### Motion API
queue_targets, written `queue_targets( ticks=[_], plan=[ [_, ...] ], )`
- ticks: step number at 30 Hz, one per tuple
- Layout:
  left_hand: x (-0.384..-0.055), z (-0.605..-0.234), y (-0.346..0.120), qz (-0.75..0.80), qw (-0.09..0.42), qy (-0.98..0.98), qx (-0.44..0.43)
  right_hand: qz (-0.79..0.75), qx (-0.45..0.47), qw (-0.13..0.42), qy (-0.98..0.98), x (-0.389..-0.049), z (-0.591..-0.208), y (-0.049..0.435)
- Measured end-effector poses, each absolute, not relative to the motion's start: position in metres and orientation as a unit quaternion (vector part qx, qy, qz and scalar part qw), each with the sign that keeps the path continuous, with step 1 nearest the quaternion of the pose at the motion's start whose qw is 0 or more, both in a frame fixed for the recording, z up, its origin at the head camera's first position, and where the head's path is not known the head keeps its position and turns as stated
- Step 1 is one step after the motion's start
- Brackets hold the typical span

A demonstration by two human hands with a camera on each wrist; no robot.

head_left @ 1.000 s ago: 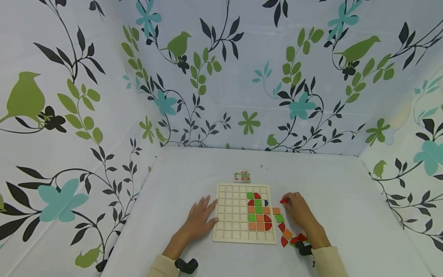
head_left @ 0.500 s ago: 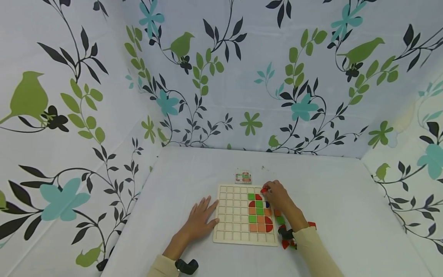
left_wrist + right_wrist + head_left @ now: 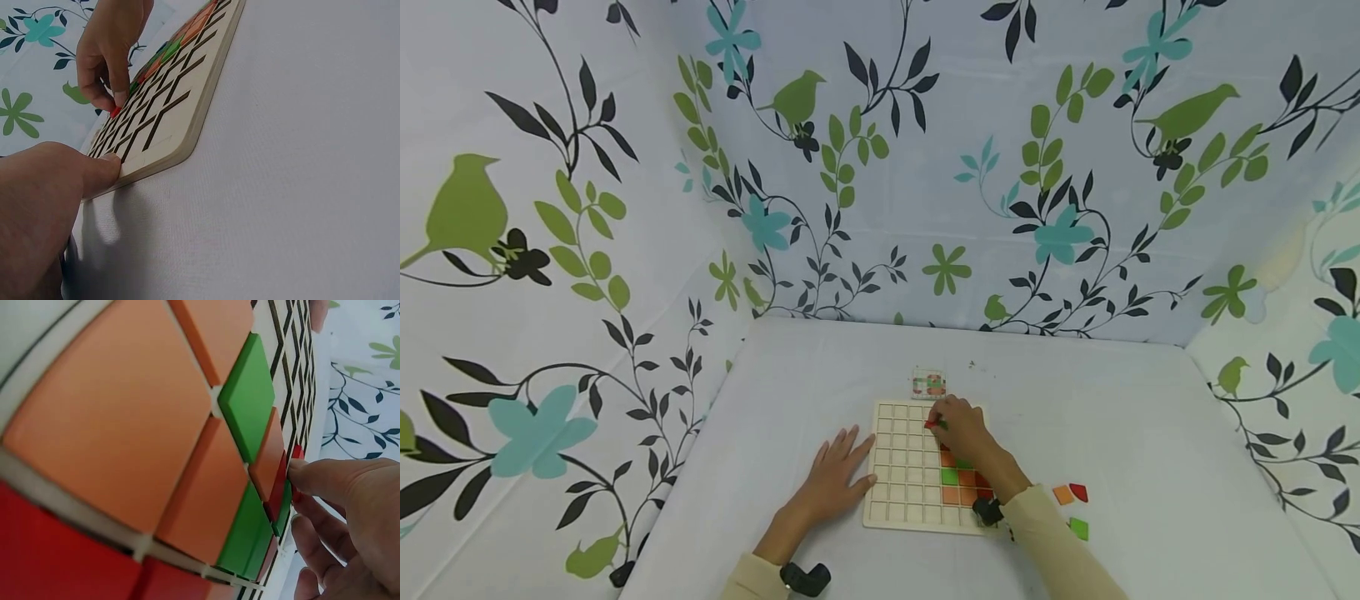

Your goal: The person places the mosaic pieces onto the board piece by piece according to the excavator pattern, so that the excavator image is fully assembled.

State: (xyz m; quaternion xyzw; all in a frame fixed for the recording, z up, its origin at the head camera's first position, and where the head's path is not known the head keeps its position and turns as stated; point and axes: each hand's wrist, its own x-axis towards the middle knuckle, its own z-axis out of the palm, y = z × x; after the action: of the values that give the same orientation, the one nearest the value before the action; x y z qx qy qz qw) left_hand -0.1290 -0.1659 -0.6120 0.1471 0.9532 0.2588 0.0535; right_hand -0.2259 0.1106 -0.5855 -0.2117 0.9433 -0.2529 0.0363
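Observation:
A pale wooden grid board (image 3: pixel 895 475) lies on the white table, with green, orange and red tiles seated in cells on its right part. My right hand (image 3: pixel 961 429) is over the board's upper part and pinches a red tile (image 3: pixel 934 423) between thumb and fingers. In the right wrist view, that red tile (image 3: pixel 298 452) is at the fingertips beside a seated green tile (image 3: pixel 282 506). My left hand (image 3: pixel 831 483) lies with fingers spread at the board's left edge, its thumb touching the rim. The right hand and forearm hide several tiles.
A small patterned card (image 3: pixel 928 383) lies just behind the board. To the right of the board are loose tiles: an orange tile (image 3: pixel 1063 495), a red quarter-round tile (image 3: pixel 1078 492) and a green tile (image 3: pixel 1078 528). A printed cloth (image 3: pixel 880 208) hangs behind the table.
My right hand has carried the red tile from the right of the board leftward over its upper cells. The left hand has stayed at the board's left edge.

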Motion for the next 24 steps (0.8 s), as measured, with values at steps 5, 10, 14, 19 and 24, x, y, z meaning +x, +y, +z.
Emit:
queue_targets(
  ticks=[5, 10, 14, 19, 24],
  plan=[
    [-0.1282, -0.6124, -0.1657, 0.255, 0.055, 0.954, 0.145, -0.244, -0.229, 0.035, 0.942, -0.2241, -0.5832, 0.1117],
    [-0.1288, -0.6122, -0.1651, 0.256, 0.055, 0.954, 0.142, -0.26, -0.235, 0.051, 0.935, -0.2239, -0.5808, 0.1146],
    [-0.1282, -0.611, -0.1651, 0.257, 0.055, 0.954, 0.143, -0.263, -0.244, 0.042, 0.932, -0.2234, -0.5822, 0.1153],
    [-0.1264, -0.6077, -0.1643, 0.259, 0.054, 0.954, 0.14, -0.259, -0.255, 0.037, 0.931, -0.2219, -0.5805, 0.1145],
    [-0.1271, -0.6082, -0.1638, 0.258, 0.056, 0.955, 0.138, -0.243, -0.256, 0.046, 0.935, -0.2209, -0.5773, 0.1137]
  ],
)
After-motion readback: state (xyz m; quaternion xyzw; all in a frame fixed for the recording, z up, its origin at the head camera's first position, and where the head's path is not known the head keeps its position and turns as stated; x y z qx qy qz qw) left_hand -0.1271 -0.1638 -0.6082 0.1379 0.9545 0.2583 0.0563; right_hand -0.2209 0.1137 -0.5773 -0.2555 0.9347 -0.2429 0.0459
